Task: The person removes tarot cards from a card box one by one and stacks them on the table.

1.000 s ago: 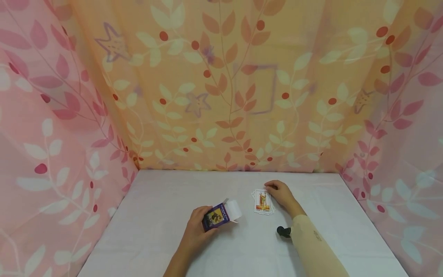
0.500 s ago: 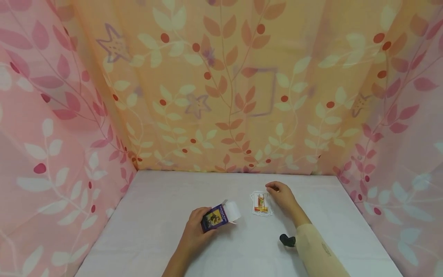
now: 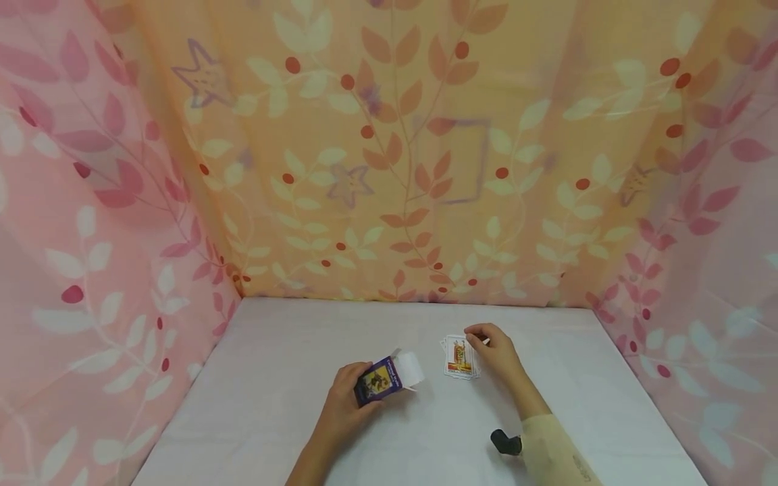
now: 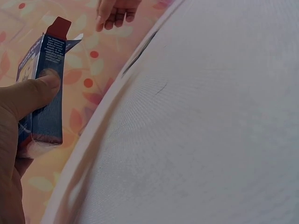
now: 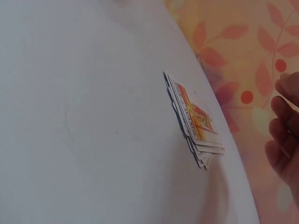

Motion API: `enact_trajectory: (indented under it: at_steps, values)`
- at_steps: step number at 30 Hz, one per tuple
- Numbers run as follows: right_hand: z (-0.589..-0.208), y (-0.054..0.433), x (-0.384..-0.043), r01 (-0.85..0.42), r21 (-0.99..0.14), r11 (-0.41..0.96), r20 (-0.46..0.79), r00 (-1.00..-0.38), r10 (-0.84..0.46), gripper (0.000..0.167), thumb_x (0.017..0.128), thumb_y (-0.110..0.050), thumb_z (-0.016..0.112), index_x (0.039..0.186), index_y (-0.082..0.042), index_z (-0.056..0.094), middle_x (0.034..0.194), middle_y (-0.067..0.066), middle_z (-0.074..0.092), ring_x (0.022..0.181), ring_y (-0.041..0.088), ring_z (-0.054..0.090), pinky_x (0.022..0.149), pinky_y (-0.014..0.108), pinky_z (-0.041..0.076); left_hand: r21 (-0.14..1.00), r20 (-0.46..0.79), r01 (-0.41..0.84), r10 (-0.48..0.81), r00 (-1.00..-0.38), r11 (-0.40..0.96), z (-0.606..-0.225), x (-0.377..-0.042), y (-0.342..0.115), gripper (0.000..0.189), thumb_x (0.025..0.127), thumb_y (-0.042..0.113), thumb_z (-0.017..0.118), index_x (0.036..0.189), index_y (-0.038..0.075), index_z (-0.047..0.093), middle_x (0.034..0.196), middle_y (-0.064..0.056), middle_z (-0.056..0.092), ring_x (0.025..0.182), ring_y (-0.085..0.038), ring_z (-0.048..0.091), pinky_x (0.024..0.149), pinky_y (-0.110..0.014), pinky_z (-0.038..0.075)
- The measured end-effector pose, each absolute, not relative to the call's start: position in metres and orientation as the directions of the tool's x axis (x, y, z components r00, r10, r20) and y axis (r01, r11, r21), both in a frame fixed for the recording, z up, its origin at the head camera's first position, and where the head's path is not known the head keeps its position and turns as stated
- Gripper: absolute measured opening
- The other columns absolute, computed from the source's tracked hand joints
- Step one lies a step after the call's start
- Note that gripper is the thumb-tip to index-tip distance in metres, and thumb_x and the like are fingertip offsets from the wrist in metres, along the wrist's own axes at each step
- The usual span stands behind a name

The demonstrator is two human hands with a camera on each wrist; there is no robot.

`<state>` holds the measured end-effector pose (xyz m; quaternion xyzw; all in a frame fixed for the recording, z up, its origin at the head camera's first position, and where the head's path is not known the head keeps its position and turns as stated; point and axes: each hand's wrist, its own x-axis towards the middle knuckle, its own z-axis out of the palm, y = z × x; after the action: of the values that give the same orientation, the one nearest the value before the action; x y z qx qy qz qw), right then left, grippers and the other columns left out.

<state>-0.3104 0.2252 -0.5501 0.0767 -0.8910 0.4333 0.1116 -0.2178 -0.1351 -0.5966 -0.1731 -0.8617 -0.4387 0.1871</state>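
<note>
My left hand [image 3: 352, 395] grips a dark blue card box [image 3: 378, 383] by its sides, tilted above the table. Its white end flap [image 3: 410, 368] stands open toward the right. In the left wrist view the thumb presses the narrow printed side of the card box [image 4: 49, 107], and a red tab sticks up. A slightly uneven stack of picture cards [image 3: 458, 358] lies face up to the right of the box. My right hand [image 3: 495, 347] hovers at the stack's upper right, fingers loosely curled. In the right wrist view those fingers [image 5: 282, 133] hold nothing and are apart from the cards.
A white cloth covers the table [image 3: 273, 351]. Patterned curtains stand behind it [image 3: 389, 236] and along both sides. A small black object [image 3: 506, 442] sits by the right sleeve [image 3: 556, 452].
My right hand has moved slightly toward me over the stack's upper right edge, and its forearm and the black object shifted nearer. The left hand and card box stay nearly still.
</note>
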Motion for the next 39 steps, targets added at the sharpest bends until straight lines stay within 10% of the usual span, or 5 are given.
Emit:
enact_trajectory:
  at_steps: [39]
  values:
    - [-0.554,0.224,-0.239,-0.397,-0.560,0.727,0.462,-0.878,-0.123,0.014,0.091,-0.011,0.077,0.104,-0.011,0.076,0.097,-0.009,0.068,0.090,0.010,0.054,0.072,0.027,0.047,0.716,0.398,0.407,0.149,-0.905,0.566,-0.581,-0.222,-0.136,0.082,0.073,0.024,0.094,0.144,0.026,0.054,0.141,0.004,0.057,0.132,-0.020,0.052,0.112,-0.052,0.045]
